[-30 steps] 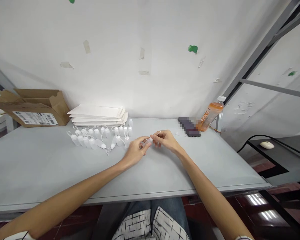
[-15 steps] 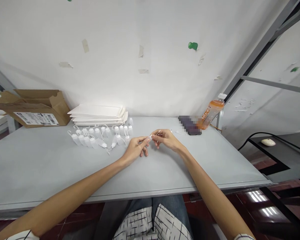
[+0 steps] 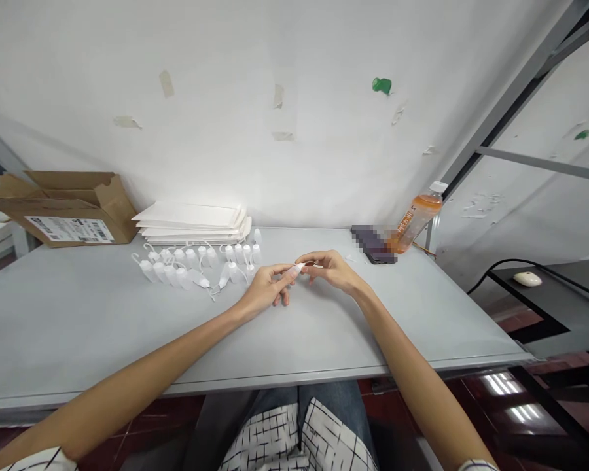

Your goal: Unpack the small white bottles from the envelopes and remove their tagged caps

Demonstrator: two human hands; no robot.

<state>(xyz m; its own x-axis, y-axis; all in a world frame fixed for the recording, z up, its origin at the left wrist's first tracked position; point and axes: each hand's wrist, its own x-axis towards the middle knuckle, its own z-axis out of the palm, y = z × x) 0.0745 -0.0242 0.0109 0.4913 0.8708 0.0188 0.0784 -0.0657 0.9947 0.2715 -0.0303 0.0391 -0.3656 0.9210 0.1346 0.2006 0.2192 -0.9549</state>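
Note:
A small translucent white bottle (image 3: pixel 293 270) is pinched in my left hand (image 3: pixel 267 288), its cap end pointing right. My right hand (image 3: pixel 331 271) has its thumb and forefinger closed on the white cap (image 3: pixel 300 265) of that bottle, and a thin white strap sticks out to the right beneath its fingers. To the left of my hands, several similar small bottles (image 3: pixel 169 273) stand in loose rows on the grey table (image 3: pixel 294 347), many with thin white straps. A few of them lean or lie tilted near the front of the group.
An open cardboard box (image 3: pixel 122 209) stands at the back left beside stacked white sheets (image 3: pixel 191 219). A dark phone (image 3: pixel 373 243) and a tilted orange drink bottle (image 3: pixel 417 219) are at the back right. Further right, a white mouse (image 3: pixel 527 279) rests on a dark surface.
My right hand has shifted slightly, with its fingers more extended over the cap. The white strap now shows below them. My left hand keeps its pinch on the bottle.

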